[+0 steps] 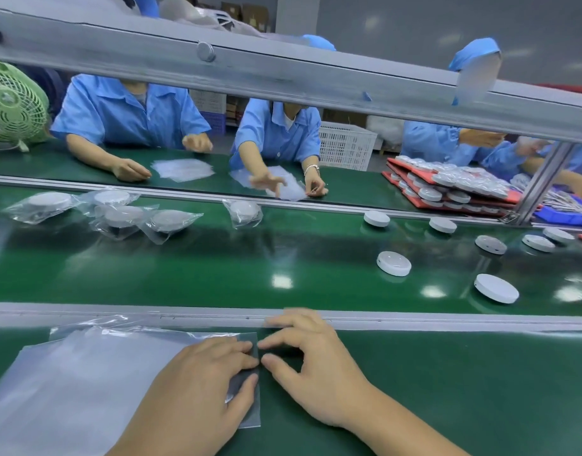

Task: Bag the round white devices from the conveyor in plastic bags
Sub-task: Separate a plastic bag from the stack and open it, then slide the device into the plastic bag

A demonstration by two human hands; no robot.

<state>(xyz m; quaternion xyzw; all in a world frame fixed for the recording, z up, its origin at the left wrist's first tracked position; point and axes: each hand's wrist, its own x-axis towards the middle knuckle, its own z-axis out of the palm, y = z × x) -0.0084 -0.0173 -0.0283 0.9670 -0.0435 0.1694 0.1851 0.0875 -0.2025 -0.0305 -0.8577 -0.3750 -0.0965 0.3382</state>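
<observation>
1. From the head camera, the left hand (197, 390) lies spread on the right end of the stack of plastic bags (85, 373) on the counter (447, 390). Its fingers and thumb press down on the stack and wrap around nothing.
2. The right hand (316, 366) is curled. Its thumb and forefinger tips are at the stack's right edge, just beside the left fingertips. I cannot tell whether they have caught a layer of film.
3. My read is that the step is freeing one bag and opening its mouth. Keep the left hand's weight on the stack so only the top sheet moves.
4. Rub thumb against forefinger to split the two layers rather than pulling. The film looks thin and clingy, so a tug would likely drag several bags along.
5. The unbagged round white devices (496, 288) lie on the green conveyor belt (217, 268), beyond the metal rail (414, 319) and to the right. The nearest is within the right hand's reach but well apart from the bags.
6. Open the bag wide before reaching for a device, so it slides in flat.
7. Bagged devices (171, 222) lie further left on the belt, where a finished one would probably be put.
</observation>
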